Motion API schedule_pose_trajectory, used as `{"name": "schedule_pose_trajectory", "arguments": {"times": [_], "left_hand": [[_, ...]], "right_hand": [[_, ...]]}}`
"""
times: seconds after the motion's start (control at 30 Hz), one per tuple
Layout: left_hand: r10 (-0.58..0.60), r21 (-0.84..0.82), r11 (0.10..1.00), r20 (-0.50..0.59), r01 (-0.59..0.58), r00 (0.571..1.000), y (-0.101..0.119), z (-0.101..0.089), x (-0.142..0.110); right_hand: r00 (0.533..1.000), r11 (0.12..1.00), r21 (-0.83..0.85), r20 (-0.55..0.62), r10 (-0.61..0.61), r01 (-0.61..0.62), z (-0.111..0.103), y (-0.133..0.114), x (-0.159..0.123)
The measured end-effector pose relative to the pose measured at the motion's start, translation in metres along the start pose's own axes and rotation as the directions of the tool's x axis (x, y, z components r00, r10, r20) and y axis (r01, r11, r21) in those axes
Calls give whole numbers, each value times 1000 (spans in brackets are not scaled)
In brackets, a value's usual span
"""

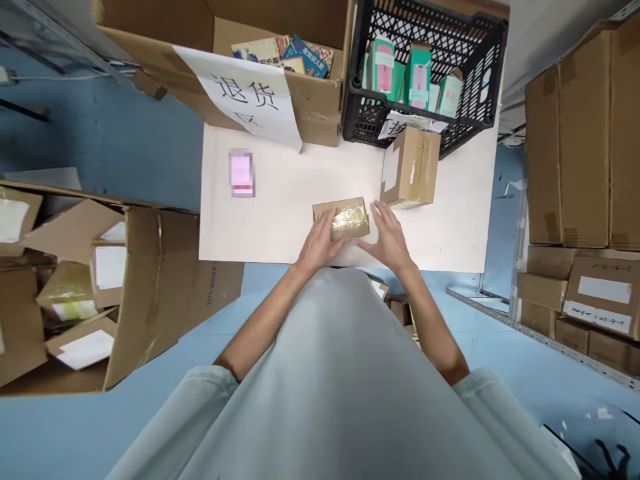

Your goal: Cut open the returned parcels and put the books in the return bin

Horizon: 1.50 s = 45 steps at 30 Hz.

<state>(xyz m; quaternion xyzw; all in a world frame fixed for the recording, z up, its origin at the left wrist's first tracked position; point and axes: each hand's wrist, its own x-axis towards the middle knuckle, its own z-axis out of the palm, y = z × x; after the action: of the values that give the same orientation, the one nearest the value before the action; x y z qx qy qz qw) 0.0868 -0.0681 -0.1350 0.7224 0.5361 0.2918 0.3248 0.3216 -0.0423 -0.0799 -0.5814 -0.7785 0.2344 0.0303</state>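
— Where is the small box (356, 215) located?
— On the tabletop (280, 227), near the larger box (419, 167).
— Hand positions?
— The left hand (319, 241) is laid on the small box; its grip cannot be determined. The right hand (389, 239) is held open just beside it.

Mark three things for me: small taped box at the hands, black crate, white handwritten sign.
Small taped box (351, 220): head view, shiny tape on top.
Black crate (367, 117): head view, left part of front wall.
White handwritten sign (273, 120): head view, bare paper below the large writing.
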Motion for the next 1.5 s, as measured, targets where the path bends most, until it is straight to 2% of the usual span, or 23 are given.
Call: {"name": "schedule_pose_trajectory", "arguments": {"times": [0.03,0.1,0.2,0.27,0.33,0.4,0.43,0.47,0.53,0.63,0.77,0.87,0.97,1.07,1.17,1.23,1.3,1.4,1.5], "left_hand": [[-9,-41,999,-3,9,1000,1,-3,-3],[-15,-115,993,-36,11,999,0,-12,-10],[-82,-188,981,-156,52,984,-14,-25,-24],[-221,-242,956,-223,166,950,-33,-29,-35],[-445,-332,871,-224,362,867,-56,-30,-45],[-666,-413,711,-136,569,733,-75,-27,-51],[-736,-433,635,-88,639,671,-83,-26,-52],[-778,-442,581,-53,684,627,-89,-25,-52],[-803,-452,541,-27,709,596,-97,-25,-51],[-787,-491,549,-31,677,616,-101,-29,-47],[-748,-557,568,-41,606,663,-97,-33,-40],[-700,-551,601,-15,578,714,-87,-30,-37],[-678,-524,634,-25,568,734,-76,-25,-36],[-665,-515,662,-68,545,744,-70,-27,-37],[-656,-487,680,-71,548,751,-72,-35,-38],[-672,-442,682,-62,583,738,-74,-41,-39],[-685,-380,691,-69,616,726,-74,-44,-42],[-680,-296,714,-78,634,729,-70,-46,-43],[-672,-271,724,-68,634,738,-65,-45,-42]], "right_hand": [[989,991,-7,63,-132,133,-8,-16,10],[946,962,-32,193,-262,273,-16,-45,32],[904,945,-113,347,-251,306,-11,-76,59],[896,932,-172,375,-237,319,-7,-85,67],[896,920,-198,366,-250,337,-7,-86,65],[898,926,-167,350,-267,340,-12,-81,56],[903,935,-130,333,-271,329,-14,-76,50],[910,947,-82,312,-273,312,-15,-71,45],[927,964,36,268,-262,262,-12,-56,35],[951,968,196,233,-202,157,7,-28,23],[985,962,273,168,-27,-20,36,8,5],[981,938,305,146,125,-165,49,27,-11],[966,875,416,165,197,-249,60,35,-21],[955,827,476,145,260,-298,75,33,-17],[932,803,473,204,300,-362,86,26,-7],[925,787,487,224,308,-379,87,18,-4],[916,765,507,173,361,-398,84,8,-5],[862,731,501,62,503,-462,76,-13,-8],[826,729,457,23,563,-510,70,-35,-7]]}}
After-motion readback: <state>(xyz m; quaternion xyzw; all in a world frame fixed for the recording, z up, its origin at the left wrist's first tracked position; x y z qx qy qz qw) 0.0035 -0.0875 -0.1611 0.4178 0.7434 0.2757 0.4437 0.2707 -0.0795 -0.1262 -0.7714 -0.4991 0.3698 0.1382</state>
